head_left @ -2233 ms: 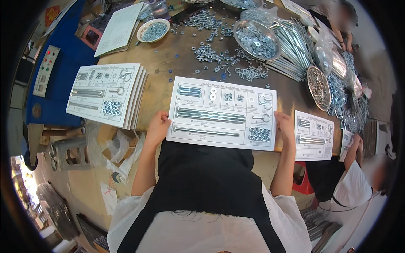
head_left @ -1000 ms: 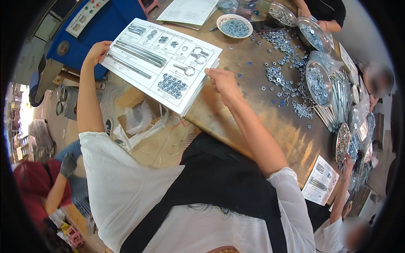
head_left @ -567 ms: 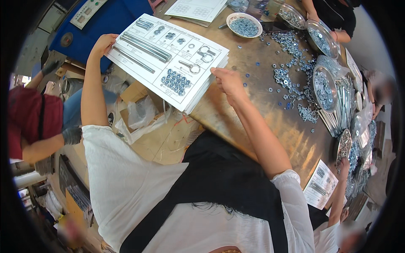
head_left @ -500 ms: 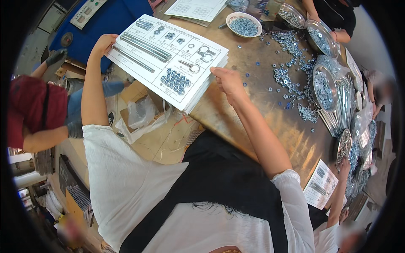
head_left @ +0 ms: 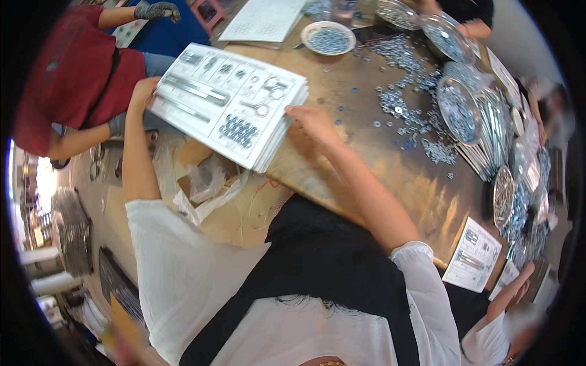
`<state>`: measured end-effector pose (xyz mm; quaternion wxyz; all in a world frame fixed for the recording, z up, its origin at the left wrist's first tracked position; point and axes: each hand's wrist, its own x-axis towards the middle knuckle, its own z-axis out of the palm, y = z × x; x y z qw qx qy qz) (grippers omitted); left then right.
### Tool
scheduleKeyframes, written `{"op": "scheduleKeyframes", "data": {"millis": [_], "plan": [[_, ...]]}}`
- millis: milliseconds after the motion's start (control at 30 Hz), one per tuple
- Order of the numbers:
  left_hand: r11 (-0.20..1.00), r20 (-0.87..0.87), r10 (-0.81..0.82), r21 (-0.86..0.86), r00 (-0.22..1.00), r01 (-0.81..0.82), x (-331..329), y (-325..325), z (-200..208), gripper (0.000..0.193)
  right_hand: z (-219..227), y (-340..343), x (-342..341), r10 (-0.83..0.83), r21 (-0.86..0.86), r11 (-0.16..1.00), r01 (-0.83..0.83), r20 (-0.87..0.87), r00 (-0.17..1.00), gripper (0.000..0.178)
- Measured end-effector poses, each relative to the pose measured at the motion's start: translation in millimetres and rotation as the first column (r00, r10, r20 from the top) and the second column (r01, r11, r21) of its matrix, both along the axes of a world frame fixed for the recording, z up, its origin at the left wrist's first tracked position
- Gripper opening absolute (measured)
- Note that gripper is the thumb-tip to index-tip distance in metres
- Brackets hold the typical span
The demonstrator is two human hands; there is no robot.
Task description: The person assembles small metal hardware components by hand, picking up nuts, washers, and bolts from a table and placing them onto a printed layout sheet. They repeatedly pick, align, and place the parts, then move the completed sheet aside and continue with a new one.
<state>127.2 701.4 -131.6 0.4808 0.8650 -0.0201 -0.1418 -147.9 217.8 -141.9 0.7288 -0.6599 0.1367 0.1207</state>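
Observation:
A thick stack of white printed cards point(head_left: 204, 113), with pictures of bolts, rings and nuts on top, is held tilted over the table's left edge. My left hand point(head_left: 145, 91) is closed on its left edge, the fingers partly hidden beneath it. At the opposite edge, my right hand point(head_left: 312, 124) pinches the stack between thumb and fingers. Just beyond lies another pile of printed sheets point(head_left: 259, 21), near a white bowl of small metal parts point(head_left: 328, 38).
Loose nuts and washers point(head_left: 400, 104) spread over the metal table point(head_left: 354, 177). Steel bowls point(head_left: 459, 111) and long rods point(head_left: 482, 137) stand at the right, where co-workers sit. A person in a red shirt point(head_left: 73, 73) is at the left, by an open carton point(head_left: 210, 177).
The card stack and both my hands have shifted slightly left and down in view. The person in red now stands farther up in view, and the co-worker's hand at lower right has left the bowl.

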Motion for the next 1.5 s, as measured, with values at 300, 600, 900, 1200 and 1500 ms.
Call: {"op": "scheduleKeyframes", "data": {"millis": [300,600,900,1200,1500], "plan": [[0.999,0.688,0.024,0.012,0.726,-0.044,-175.3,-166.5,83.3,0.027,-8.9,-180.0,-134.6,-0.43,-0.082,0.895,0.438,0.101,0.897,0.023],[0.787,0.316,-0.5,-0.223,0.806,0.575,-382.2,-443.6,21.4,0.012,-44.1,-526.9,-558.6,-0.798,-0.802,-0.426,0.419,0.551,0.244,0.036],[0.263,-0.302,-0.95,-0.911,-0.08,0.317,-561.4,-703.0,-79.6,0.056,-84.8,-582.6,-751.1,-0.951,-0.98,-0.11,0.167,0.153,0.268,0.036],[0.313,-0.337,-0.942,-0.875,0.0,0.37,-567.0,-680.8,-72.1,0.058,-83.4,-532.6,-709.7,-0.99,-0.644,-0.083,0.76,0.139,0.011,0.048],[0.468,-0.361,-0.881,-0.757,0.305,0.457,-469.0,-555.6,-53.1,0.05,-90.4,-402.3,-605.4,-0.991,-0.375,0.053,0.926,0.096,0.096,0.042]]}}
